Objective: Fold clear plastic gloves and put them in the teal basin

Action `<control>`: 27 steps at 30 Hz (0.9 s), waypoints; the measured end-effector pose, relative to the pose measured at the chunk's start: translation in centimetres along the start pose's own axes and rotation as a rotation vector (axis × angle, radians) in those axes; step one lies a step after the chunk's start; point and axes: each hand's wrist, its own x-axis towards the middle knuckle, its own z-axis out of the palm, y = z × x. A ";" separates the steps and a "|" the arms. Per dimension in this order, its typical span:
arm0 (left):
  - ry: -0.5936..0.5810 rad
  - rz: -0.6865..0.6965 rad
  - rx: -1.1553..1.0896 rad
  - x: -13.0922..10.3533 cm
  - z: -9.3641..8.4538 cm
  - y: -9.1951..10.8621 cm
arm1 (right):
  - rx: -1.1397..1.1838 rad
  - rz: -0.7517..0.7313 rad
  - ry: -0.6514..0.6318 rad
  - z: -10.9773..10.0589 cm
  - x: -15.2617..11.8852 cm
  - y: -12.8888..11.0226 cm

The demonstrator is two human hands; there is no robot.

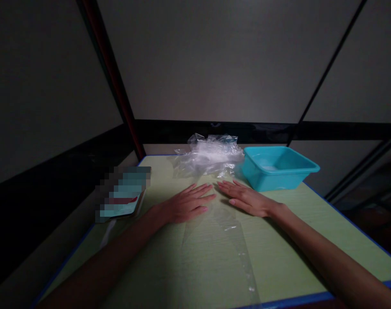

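A clear plastic bag (217, 253) lies flat down the middle of the table, its edges faint against the light green top. My left hand (190, 204) rests palm down at the bag's far left part, fingers spread. Opposite it, my right hand (247, 198) is also palm down with fingers stretched out, by the bag's far right edge. A small gap separates the two sets of fingertips. Neither hand grips anything. Just beyond them sits a crumpled heap of clear plastic bags (211, 154).
At the back right stands a turquoise plastic basin (275, 180). A phone or tablet-like device (122, 193), partly pixelated, lies at the left edge, with a white cable (107, 234) beside it. The blue-edged table (288, 240) meets grey wall panels (214, 64) behind.
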 end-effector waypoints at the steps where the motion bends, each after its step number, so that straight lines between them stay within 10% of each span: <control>1: -0.005 0.002 0.001 0.0 0.0 0.0 | -0.008 -0.012 -0.025 0.0 -0.2 0.0; 27: 0.036 0.046 -0.010 -0.7 -0.6 2.1 | 0.019 0.022 -0.073 0.0 -1.0 0.4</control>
